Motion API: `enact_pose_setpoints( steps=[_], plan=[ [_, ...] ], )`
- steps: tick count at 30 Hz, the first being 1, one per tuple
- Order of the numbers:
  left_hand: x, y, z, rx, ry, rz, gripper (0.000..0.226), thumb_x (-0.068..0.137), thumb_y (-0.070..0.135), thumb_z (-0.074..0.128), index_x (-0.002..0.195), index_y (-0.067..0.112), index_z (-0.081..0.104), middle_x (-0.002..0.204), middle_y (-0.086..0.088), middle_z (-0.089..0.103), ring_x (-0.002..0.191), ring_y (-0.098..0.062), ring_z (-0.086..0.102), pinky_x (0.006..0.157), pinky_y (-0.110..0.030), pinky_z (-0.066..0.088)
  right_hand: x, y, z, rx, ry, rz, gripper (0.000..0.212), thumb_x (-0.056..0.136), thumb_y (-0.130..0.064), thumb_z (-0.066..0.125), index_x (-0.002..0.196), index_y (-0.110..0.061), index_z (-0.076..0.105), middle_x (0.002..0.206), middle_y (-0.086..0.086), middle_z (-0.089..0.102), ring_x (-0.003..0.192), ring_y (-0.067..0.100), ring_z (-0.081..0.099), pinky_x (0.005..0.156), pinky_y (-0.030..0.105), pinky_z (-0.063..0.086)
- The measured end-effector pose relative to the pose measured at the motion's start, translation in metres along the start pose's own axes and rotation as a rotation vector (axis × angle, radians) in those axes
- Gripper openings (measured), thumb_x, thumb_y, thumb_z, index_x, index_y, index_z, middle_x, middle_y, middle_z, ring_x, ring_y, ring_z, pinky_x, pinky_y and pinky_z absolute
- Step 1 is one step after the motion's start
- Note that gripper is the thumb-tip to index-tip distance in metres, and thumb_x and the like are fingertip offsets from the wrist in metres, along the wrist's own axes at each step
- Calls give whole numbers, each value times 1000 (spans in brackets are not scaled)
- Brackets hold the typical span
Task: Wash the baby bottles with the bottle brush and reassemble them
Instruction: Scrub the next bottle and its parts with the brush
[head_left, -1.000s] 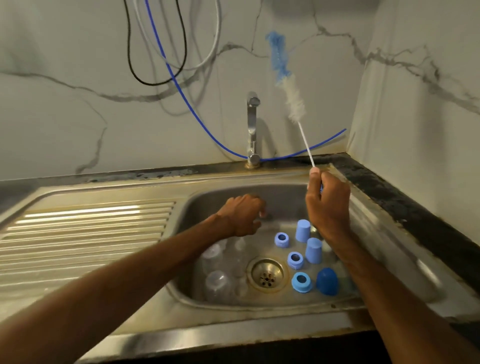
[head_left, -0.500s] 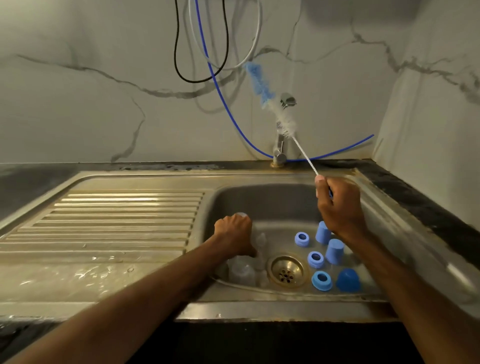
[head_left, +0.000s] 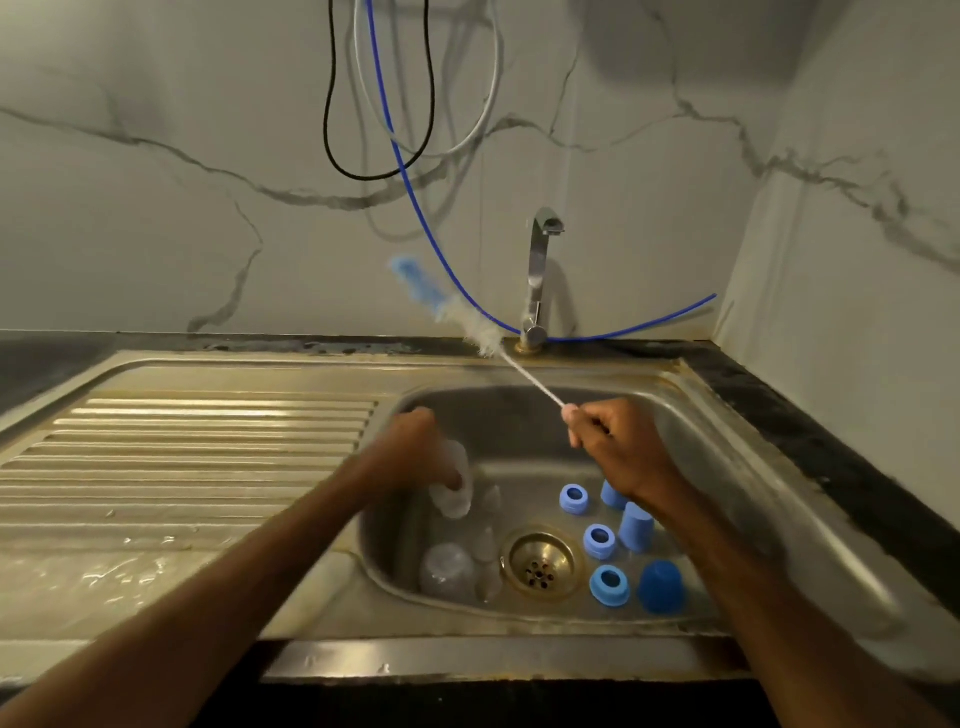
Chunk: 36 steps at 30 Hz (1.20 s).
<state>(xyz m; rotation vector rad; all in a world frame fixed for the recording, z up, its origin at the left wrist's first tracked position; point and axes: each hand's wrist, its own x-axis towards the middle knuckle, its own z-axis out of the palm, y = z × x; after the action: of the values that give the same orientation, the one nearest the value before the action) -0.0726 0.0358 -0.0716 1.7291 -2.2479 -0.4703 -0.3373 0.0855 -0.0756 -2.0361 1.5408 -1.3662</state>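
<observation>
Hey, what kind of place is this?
Probably a home kitchen: a stainless steel sink with a ribbed drainboard, a tap against a marble-pattern wall, and a dark countertop. The left hand grips a clear baby bottle, the right hand a bottle brush.

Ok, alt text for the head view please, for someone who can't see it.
In a steel sink, the left hand grips a clear baby bottle while the right hand holds the bottle brush by its wire handle, bristles raised beside the tap. More clear bottles lie left of the drain; blue rings and caps sit to its right.
</observation>
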Motion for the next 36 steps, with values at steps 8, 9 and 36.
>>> enact_pose_setpoints(
  steps=[8,9,36],
  plan=[
    [24,6,-50,-1181,-270,-194,65,77,33,86,132,9,60,125,-21,70,112,-35,70,99,-53,55,3,-14,-13,353,-93,356,46,101,-38,58,65,-8,62,53,2,37,42,8,28,40,18,22],
    [28,5,-53,-1298,-271,-192,67,79,34,84,134,9,57,126,-22,69,113,-38,69,99,-58,54,4,-13,-14,355,-93,381,45,100,-38,59,66,-9,63,53,1,38,42,8,28,39,18,21],
    [60,-26,-33,-2190,243,-259,60,97,29,69,145,5,44,137,-27,56,121,-40,63,87,-46,59,-34,-8,-52,176,34,494,27,85,-30,77,65,-12,78,55,1,65,48,7,55,51,18,46]
  ],
)
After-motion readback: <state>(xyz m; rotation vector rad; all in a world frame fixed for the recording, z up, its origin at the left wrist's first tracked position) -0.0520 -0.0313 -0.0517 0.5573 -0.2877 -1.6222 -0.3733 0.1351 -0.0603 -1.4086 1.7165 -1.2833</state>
